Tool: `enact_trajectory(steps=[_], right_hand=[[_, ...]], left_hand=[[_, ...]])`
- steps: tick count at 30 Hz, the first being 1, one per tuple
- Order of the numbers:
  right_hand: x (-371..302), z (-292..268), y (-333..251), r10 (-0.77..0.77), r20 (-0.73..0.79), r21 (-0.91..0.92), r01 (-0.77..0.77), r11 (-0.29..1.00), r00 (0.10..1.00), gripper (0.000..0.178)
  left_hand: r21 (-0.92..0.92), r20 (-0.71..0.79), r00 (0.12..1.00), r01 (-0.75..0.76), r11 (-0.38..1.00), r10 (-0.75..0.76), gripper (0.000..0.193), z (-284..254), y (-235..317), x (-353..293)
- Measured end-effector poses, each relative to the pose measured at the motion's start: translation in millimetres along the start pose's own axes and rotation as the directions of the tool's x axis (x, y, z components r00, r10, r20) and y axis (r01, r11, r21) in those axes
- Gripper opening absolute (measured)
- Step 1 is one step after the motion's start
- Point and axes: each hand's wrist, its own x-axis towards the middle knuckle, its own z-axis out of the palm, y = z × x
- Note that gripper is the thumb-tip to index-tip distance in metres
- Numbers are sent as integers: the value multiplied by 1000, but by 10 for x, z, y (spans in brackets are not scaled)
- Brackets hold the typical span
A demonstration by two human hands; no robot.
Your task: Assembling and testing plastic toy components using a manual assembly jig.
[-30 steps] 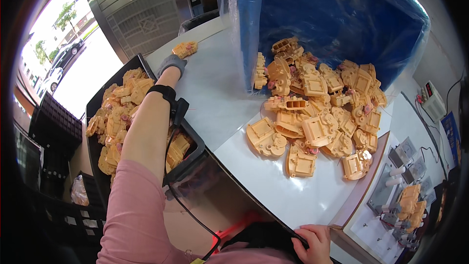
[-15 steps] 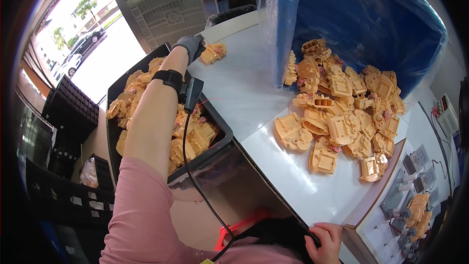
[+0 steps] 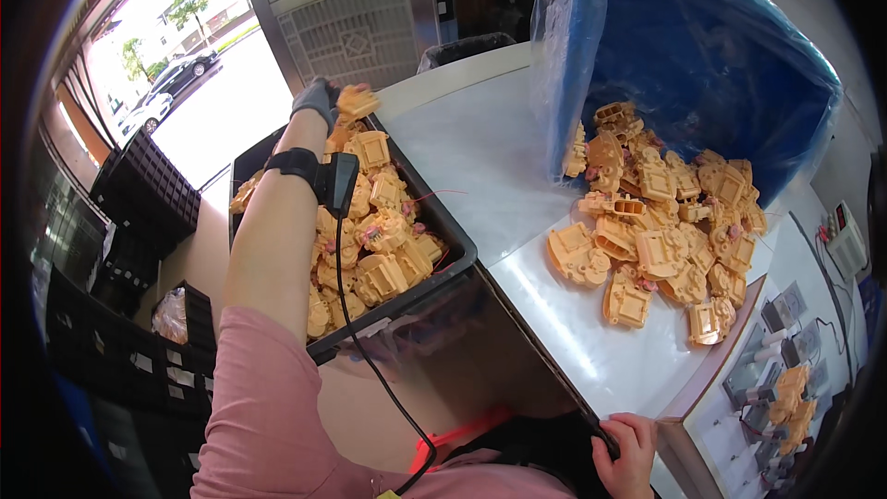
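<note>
My left hand [image 3: 316,100], in a grey glove, reaches out over the far end of a black crate [image 3: 459,245]. It grips a yellow-orange plastic housing [image 3: 358,102], which is slightly blurred; the fingers are partly hidden behind my wrist. Beneath my forearm the crate is heaped with similar plastic housings [image 3: 381,233], some with pink parts and thin red wires. My right hand [image 3: 628,455], bare, rests at the near edge of the white table [image 3: 545,351], its fingers curled over the dark edge strip.
A blue plastic-lined bin [image 3: 684,46] lies tipped on the table, with a heap of housings [image 3: 661,249] spilling out. At the right stand a fixture [image 3: 785,407] and a small device [image 3: 845,240]. Black crates [image 3: 152,189] are stacked at left. A cable [image 3: 370,360] trails from my wrist strap.
My left hand has moved left from the table's far edge to above the crate, carrying the housing that was on the table. My right hand stays at the table edge. The view has shifted slightly.
</note>
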Motion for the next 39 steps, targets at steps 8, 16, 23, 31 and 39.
enact_trajectory(steps=[8,16,23,31,39], right_hand=[[21,-23,-51,-3,18,-11,4,1000,1000,28],[-43,47,24,-39,-27,-65,37,997,999,31],[-148,-242,-55,-4,-52,223,15,975,999,26],[-1109,-1038,129,229,-391,48,-229,972,892,18],[-1222,-1406,280,354,-521,30,-399,917,776,22]], left_hand=[[-550,-232,882,230,803,-411,43,266,127,-483],[-978,73,995,58,-199,-69,18,-53,2391,-1553],[-991,-34,718,-114,69,696,44,-368,3376,-3803],[-777,-110,274,-624,90,955,32,373,3849,-5071],[-735,-174,289,-675,72,941,20,578,4201,-5611]])
